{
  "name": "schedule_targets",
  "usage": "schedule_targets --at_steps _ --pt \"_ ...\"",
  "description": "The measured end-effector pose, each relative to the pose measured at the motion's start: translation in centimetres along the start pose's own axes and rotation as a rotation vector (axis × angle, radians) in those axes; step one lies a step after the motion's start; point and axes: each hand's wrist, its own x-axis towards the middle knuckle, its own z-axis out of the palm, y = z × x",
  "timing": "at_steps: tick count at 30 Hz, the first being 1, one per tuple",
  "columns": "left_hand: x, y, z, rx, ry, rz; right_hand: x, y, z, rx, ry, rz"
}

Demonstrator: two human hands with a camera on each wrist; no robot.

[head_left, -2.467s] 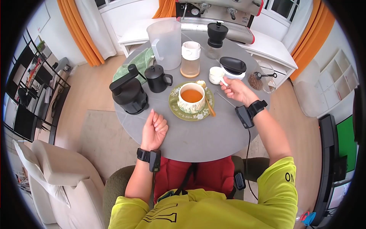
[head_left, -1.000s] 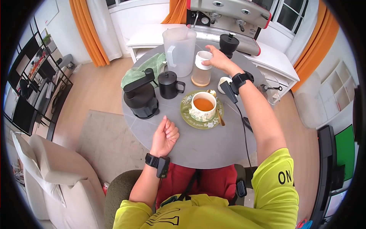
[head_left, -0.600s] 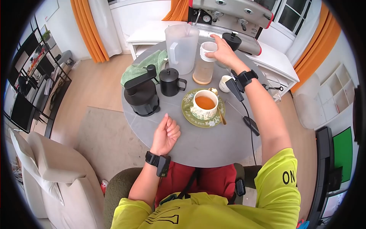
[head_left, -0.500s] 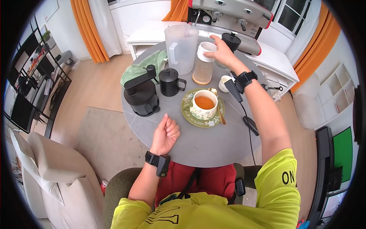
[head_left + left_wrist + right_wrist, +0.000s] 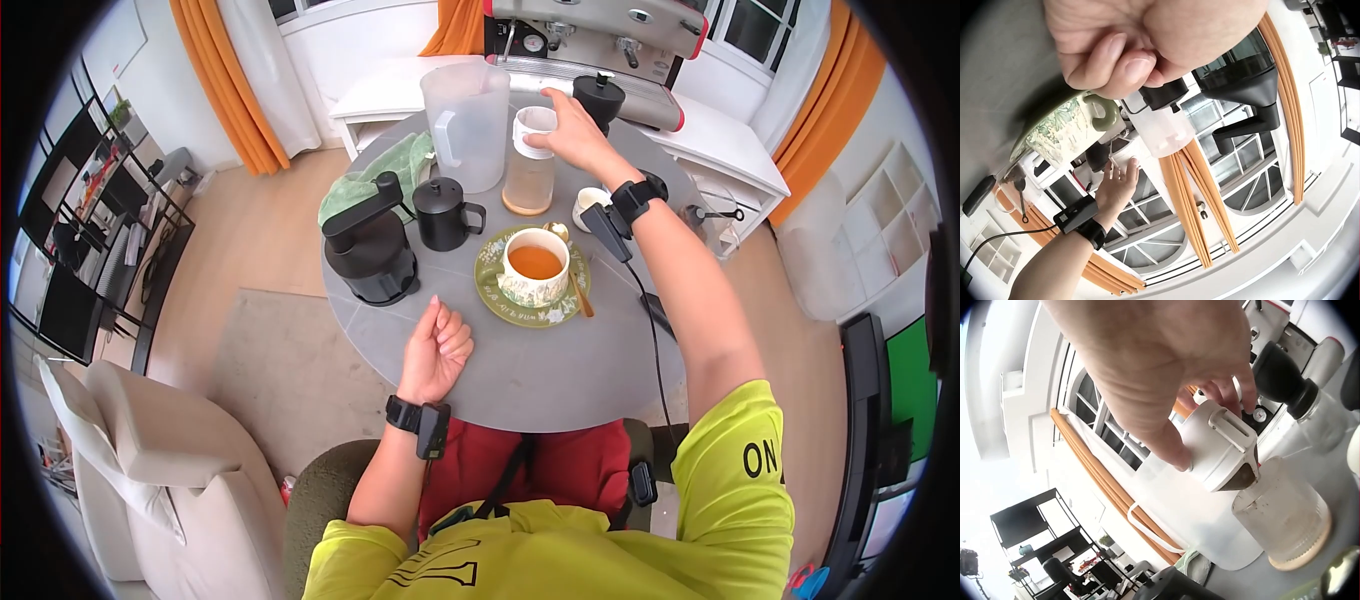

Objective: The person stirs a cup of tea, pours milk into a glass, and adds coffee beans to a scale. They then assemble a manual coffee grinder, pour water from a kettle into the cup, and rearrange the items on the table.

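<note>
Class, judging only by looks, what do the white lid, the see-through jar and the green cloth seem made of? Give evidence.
White lid: probably plastic, smooth and opaque with moulded-looking edges.
See-through jar: glass or clear plastic; its transparent wall fits either.
Green cloth: textile, matte, with soft folds; fibre unclear.

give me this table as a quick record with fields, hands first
right hand: holds white top, tilted, at the mouth of the clear jar
left hand: curled, holding nothing
cup: contains amber liquid
under cup: green saucer with spoon
behind: frosted pitcher
cloth: green, crumpled
</note>
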Motion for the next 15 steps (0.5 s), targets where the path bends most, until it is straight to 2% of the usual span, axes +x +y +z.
schedule_targets --at_steps 15 --pt "0.12 -0.02 0.10 -0.034 -0.006 -0.011 -0.39 -0.04 0.86 -0.077 0.108 -0.030"
